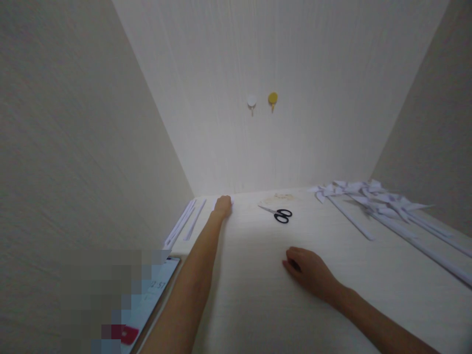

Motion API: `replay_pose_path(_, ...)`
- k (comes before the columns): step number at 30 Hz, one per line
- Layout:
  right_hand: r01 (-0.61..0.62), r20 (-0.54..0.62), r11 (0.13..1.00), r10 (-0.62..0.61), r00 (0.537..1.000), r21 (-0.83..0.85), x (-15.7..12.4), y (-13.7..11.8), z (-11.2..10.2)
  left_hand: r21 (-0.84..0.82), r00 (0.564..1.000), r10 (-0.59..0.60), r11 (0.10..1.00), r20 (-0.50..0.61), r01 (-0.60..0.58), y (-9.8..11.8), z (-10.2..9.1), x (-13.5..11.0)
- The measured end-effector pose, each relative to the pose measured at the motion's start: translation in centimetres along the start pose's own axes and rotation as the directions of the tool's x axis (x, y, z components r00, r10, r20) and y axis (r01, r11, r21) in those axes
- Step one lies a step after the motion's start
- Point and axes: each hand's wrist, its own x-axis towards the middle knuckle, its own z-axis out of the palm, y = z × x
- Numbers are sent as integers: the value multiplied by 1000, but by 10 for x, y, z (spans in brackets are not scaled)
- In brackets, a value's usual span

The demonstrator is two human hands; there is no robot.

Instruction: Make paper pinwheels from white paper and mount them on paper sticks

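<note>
Stretched out to the far left of the white table, my left hand (223,204) is closed over white paper, whose pale edges peek out on both sides of it. The fingertips are hidden behind the back of the hand. My right hand (304,268) hovers at or just above the table nearer to me, fingers curled in with a dark hollow between them and nothing visible inside. Beyond it lie scissors (282,215) with black handles, blades pointing left. To the left of my left hand lie narrow white paper strips (194,220).
Paper pinwheels (376,196) on white sticks (409,231) are heaped at the right. A phone (158,290) with a lit screen lies at the left edge. Walls enclose the table; a white hook (251,102) and a yellow hook (273,99) hang on the back one.
</note>
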Motion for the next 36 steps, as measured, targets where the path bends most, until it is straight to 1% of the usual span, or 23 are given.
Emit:
replay_pose_path(3,3,9,1000,-3,1000,-10,0,-2,-1,-76,998,-49,996,-48,45,3,-5,-7)
replay_pose_path(5,4,2,1000,-3,1000,-22,0,-2,-2,-146,990,-97,986,-107,81,3,-16,-11)
replay_pose_path(7,-3,-6,1000,2,1000,-31,0,-2,-1,-234,971,-155,966,-182,110,4,-33,-16)
replay_pose_path(9,-11,-16,1000,10,1000,-29,-1,-2,-1,-348,942,-214,930,-257,116,6,-55,-21)
replay_pose_path(12,-31,-48,999,32,998,16,0,-1,-2,-561,895,-296,825,-333,64,18,-83,-33)
replay_pose_path(13,-46,-68,997,50,996,55,1,0,-2,-637,888,-315,770,-336,32,25,-89,-39)
replay_pose_path(14,-61,-92,992,71,993,114,2,1,-2,-711,890,-323,703,-321,-2,33,-92,-44)
replay_pose_path(16,-88,-138,952,133,981,292,5,6,-2,-846,908,-327,530,-261,-52,50,-90,-58)
replay_pose_path(17,-97,-153,908,173,973,407,7,9,-1,-900,923,-313,431,-222,-70,60,-85,-65)
replay_pose_path(18,-106,-162,844,221,962,526,10,12,0,-963,945,-289,258,-153,-77,69,-79,-73)
replay_pose_path(19,-102,-170,760,271,947,642,11,15,1,-994,963,-255,87,-82,-62,77,-71,-80)
replay_pose_path(21,-53,-178,574,338,924,817,14,20,2,-996,980,-199,-93,1,-18,93,-52,-96)
replay_pose_path(22,-23,-187,508,358,915,861,15,21,2,-985,985,-171,-170,40,11,99,-42,-103)
replay_pose_path(23,13,-206,468,365,908,884,15,22,2,-971,987,-142,-237,74,38,103,-32,-110)
replay_pose_path(24,45,-231,458,359,904,888,15,22,2,-953,988,-116,-295,105,66,107,-23,-116)
replay_pose_path(25,74,-262,477,340,903,876,14,22,1,-935,987,-92,-343,129,90,109,-14,-122)
replay_pose_path(26,98,-295,523,310,904,847,13,21,0,-917,986,-71,-382,152,114,110,-6,-127)
replay_pose_path(29,108,-367,738,199,909,666,10,19,-5,-880,983,-28,-452,179,147,106,13,-136)
replay_pose_path(30,95,-377,799,172,910,594,9,19,-6,-873,985,-15,-465,173,146,104,17,-137)
replay_pose_path(31,82,-383,842,154,911,534,9,19,-7,-870,987,-5,-472,161,140,101,19,-137)
replay_pose_path(32,75,-390,869,142,910,489,8,19,-8,-871,989,6,-473,147,133,99,21,-137)
replay_pose_path(34,89,-407,893,110,907,440,8,19,-9,-883,993,22,-455,117,114,95,23,-135)
replay_pose_path(36,147,-420,901,42,907,408,8,19,-8,-902,995,31,-422,91,96,93,24,-133)
